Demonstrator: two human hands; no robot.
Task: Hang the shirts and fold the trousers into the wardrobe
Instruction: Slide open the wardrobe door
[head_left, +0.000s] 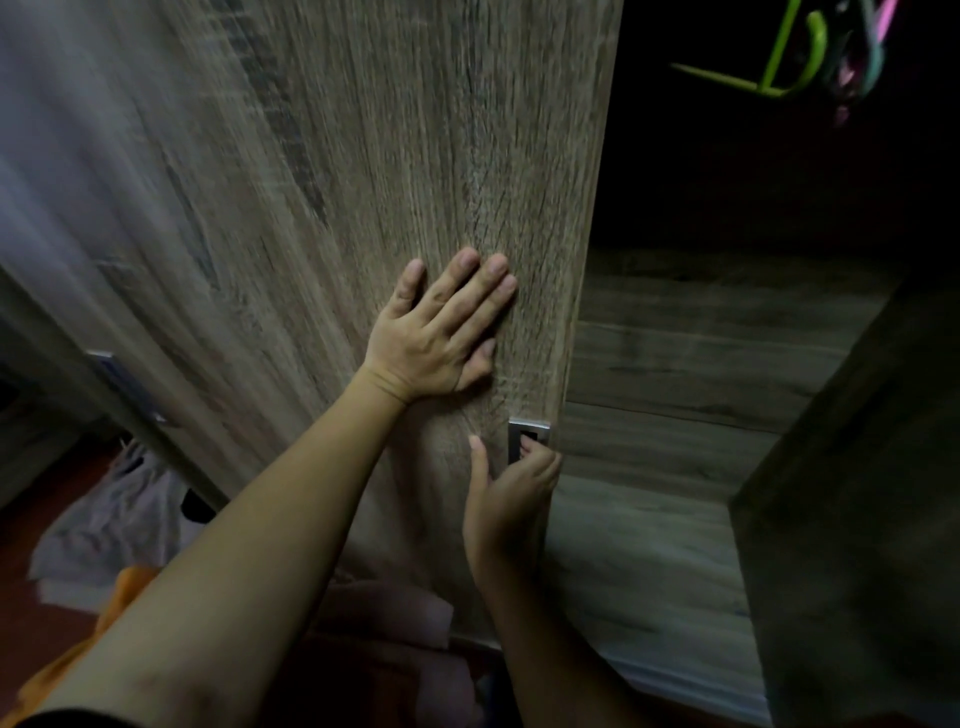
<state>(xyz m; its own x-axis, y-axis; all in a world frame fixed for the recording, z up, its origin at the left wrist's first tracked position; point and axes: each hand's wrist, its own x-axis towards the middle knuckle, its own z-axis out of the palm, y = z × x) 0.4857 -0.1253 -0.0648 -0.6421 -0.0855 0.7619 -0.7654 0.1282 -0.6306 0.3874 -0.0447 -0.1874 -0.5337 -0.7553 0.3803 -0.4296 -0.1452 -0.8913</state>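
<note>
Hands on wardrobe door (363, 156)
I see left hand (439, 332) spread flat above handle (530, 428), right hand (511, 488) fingers hooked into it

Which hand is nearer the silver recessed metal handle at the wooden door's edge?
Right. The right hand hooks its fingers into the silver recessed metal handle; the left hand lies flat on the wooden door above it.

Hangers (822, 39) high in the wardrobe (701, 364), right of door (415, 130).
</note>
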